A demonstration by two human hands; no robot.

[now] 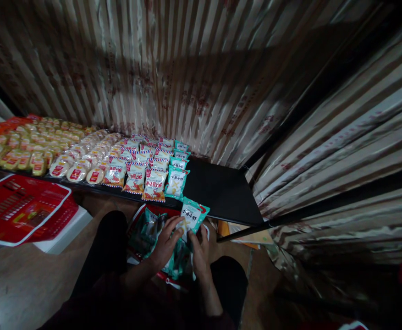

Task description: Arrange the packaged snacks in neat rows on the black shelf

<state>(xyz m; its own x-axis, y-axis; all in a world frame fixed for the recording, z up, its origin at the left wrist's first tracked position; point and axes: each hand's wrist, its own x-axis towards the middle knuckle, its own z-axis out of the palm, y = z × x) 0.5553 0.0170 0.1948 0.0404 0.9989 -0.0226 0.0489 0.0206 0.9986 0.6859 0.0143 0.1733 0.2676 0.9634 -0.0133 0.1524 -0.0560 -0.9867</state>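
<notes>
A green-and-white snack packet (192, 214) is held up between both hands, in front of the black shelf's front edge. My left hand (166, 240) has its fingers on the packet's lower left side. My right hand (200, 250) grips it from the lower right. Beneath the hands, a red bag (168, 278) between the knees holds several more green packets (151, 224). On the shelf, a column of green packets (177, 182) stands beside rows of orange-and-white packets (155, 184).
The black shelf (223, 190) also carries round white packs (77, 172) and yellow packs (24, 158) to the left. A red bag (25, 208) and white box (65, 231) lie at the left. A dark pole (311, 204) crosses the right, with striped sheeting (187, 82) behind.
</notes>
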